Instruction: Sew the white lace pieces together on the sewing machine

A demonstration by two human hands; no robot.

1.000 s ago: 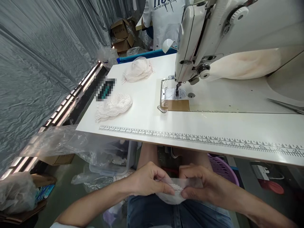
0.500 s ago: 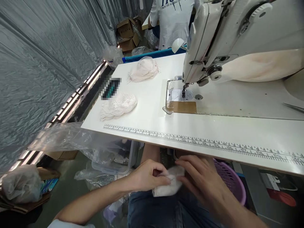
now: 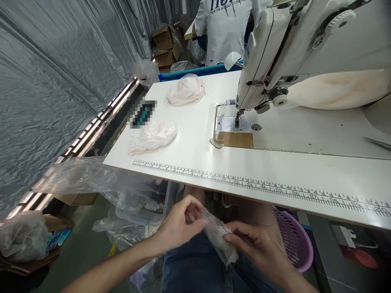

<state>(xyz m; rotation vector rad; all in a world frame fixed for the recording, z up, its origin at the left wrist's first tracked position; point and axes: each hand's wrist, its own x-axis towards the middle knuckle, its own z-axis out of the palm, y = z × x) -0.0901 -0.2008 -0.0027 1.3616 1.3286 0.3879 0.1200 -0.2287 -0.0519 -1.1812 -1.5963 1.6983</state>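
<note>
A small sheer white fabric piece (image 3: 218,236) hangs over my lap, between my two hands and below the table's front edge. My left hand (image 3: 180,224) has its fingers curled, with the upper end of the fabric at its thumb and fingertips. Lower down, my right hand (image 3: 255,242) pinches the fabric's right edge between thumb and fingers. On the white table (image 3: 189,150), a stack of scalloped white lace pieces (image 3: 155,136) lies at the left. Farther back rests a pile of pale pink sheer pieces (image 3: 187,90).
A sewing machine (image 3: 259,61) stands on the right of the table, its needle over the metal plate. Tweezers (image 3: 377,143) lie at the far right. Below are a purple basket (image 3: 295,242) and a clear plastic bin (image 3: 140,217). A person in white (image 3: 227,32) sits beyond.
The fabric, bunched between my hands before, now hangs longer and more spread out. My left hand has moved up and left; my right hand has shifted lower and now pinches the edge.
</note>
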